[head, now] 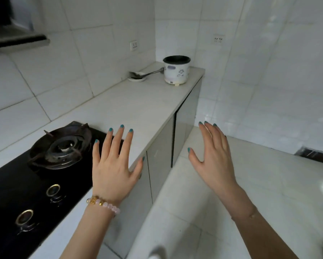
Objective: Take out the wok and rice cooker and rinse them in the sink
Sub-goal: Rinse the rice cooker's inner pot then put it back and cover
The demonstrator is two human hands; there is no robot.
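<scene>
Both hands raised with fingers spread, holding nothing, over the near end of a white kitchen counter.

Left hand (114, 165), with a pink bead bracelet (103, 203) at the wrist, hangs palm down above the counter's (130, 105) front edge, beside the black gas hob (13, 193); whether it touches the surface cannot be told. Right hand (214, 156) is lifted edge-on, fingers straight, out past the counter and above the pale tiled floor (194, 202). At the far right end of the counter, well apart from both hands, stands the rice cooker (176, 71), white, upright and lidless. Just left of it a small white dish (136, 79) holds a metal ladle (147, 73), its handle reaching toward the cooker. Grey cabinet doors (187, 109) run below the counter.
</scene>
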